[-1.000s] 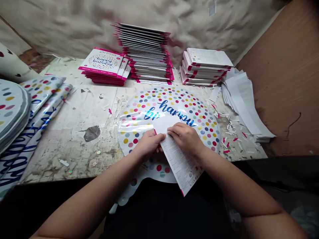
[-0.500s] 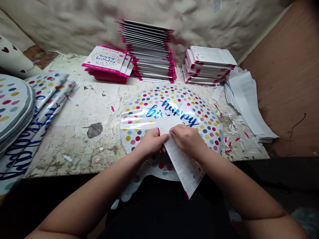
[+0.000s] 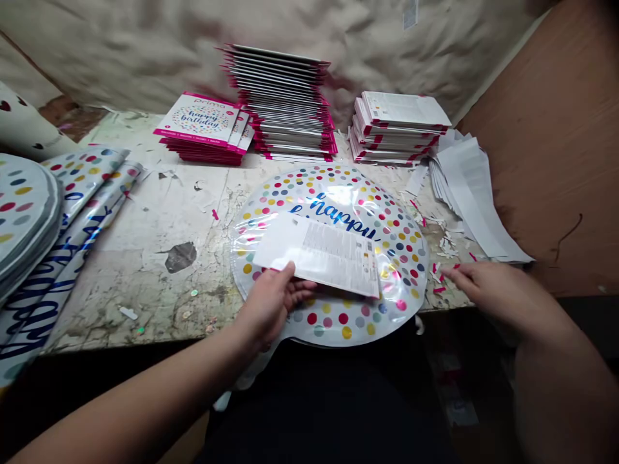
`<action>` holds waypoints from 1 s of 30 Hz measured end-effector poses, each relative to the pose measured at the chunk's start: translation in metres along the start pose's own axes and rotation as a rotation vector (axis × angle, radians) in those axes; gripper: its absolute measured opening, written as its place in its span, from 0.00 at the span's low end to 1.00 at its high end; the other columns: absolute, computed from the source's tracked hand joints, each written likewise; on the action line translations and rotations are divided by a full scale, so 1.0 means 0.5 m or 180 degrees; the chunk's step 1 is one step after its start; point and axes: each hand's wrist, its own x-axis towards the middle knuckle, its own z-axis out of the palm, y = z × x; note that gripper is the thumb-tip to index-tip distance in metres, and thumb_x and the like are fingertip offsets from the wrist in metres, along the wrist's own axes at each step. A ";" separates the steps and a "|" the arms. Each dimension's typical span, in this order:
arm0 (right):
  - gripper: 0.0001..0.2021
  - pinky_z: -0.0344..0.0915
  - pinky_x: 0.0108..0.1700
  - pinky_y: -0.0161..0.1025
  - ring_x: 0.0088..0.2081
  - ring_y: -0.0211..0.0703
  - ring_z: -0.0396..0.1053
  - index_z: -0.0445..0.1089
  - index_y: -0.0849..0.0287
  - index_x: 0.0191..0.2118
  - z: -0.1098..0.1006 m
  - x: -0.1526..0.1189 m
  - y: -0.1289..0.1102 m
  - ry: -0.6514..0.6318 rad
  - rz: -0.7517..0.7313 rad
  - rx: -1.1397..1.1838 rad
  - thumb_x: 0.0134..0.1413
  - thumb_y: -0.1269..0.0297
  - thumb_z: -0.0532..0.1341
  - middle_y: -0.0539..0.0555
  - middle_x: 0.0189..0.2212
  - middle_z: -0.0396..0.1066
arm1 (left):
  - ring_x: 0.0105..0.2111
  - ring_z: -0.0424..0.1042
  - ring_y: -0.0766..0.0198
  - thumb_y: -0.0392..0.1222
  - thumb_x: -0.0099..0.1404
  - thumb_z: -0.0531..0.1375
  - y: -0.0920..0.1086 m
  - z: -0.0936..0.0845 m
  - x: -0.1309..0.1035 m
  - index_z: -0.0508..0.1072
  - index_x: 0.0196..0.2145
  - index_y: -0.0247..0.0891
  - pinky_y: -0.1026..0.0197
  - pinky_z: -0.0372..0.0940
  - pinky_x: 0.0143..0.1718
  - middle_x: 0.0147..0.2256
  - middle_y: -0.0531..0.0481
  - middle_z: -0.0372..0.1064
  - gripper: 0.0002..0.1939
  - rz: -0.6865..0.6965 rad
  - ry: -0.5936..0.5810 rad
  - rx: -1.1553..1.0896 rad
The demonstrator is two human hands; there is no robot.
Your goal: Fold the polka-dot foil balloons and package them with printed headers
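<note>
My left hand grips the near left edge of a white printed card, thumb on top and fingers beneath. The card lies tilted over a round foil balloon with coloured dots and blue "happy" lettering, hiding part of the words. Out to the right, my right hand is over the table's front edge, its fingertips pressed together beside small pink and white scraps. Whether a small scrap is between those fingertips is too small to tell.
Pink-edged cards stand in a tall stack, with "happy birthday" packs to its left and another stack to its right. White strips lie at the right. Dotted balloons are piled at the left.
My right hand has let go of the card and moved right to the scraps. The card, in my left hand, has turned from steeply slanted to nearly level across the balloon.
</note>
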 end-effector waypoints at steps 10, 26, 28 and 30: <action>0.21 0.63 0.47 0.49 0.50 0.56 0.64 0.66 0.62 0.49 0.145 0.061 -0.231 -0.0406 -0.0984 0.0034 0.59 0.51 0.51 0.64 0.48 0.67 | 0.37 0.73 0.58 0.50 0.64 0.51 0.108 0.005 0.017 0.75 0.38 0.37 0.58 0.66 0.40 0.38 0.44 0.73 0.18 0.1297 -0.1812 0.3581; 0.35 0.64 0.49 0.53 0.54 0.66 0.59 0.60 0.74 0.56 0.177 -0.061 -0.230 -0.0541 -0.1276 -0.0412 0.50 0.49 0.59 0.73 0.56 0.58 | 0.56 0.55 0.39 0.49 0.63 0.52 -0.018 -0.024 0.025 0.66 0.49 0.21 0.42 0.55 0.53 0.54 0.24 0.57 0.27 0.3231 -0.1137 0.5819; 0.29 0.66 0.46 0.51 0.51 0.63 0.63 0.64 0.71 0.52 0.184 -0.075 -0.211 -0.0406 -0.1167 -0.0387 0.53 0.50 0.56 0.71 0.54 0.61 | 0.60 0.49 0.43 0.52 0.61 0.55 -0.001 -0.045 0.041 0.65 0.50 0.27 0.45 0.52 0.57 0.59 0.29 0.50 0.27 0.3215 -0.1634 0.5433; 0.27 0.66 0.46 0.52 0.51 0.62 0.63 0.66 0.68 0.50 0.190 -0.076 -0.198 -0.0242 -0.1167 -0.0296 0.53 0.49 0.56 0.70 0.54 0.62 | 0.61 0.46 0.45 0.55 0.58 0.57 0.009 -0.057 0.048 0.63 0.53 0.30 0.47 0.52 0.57 0.61 0.33 0.48 0.31 0.3092 -0.1973 0.5304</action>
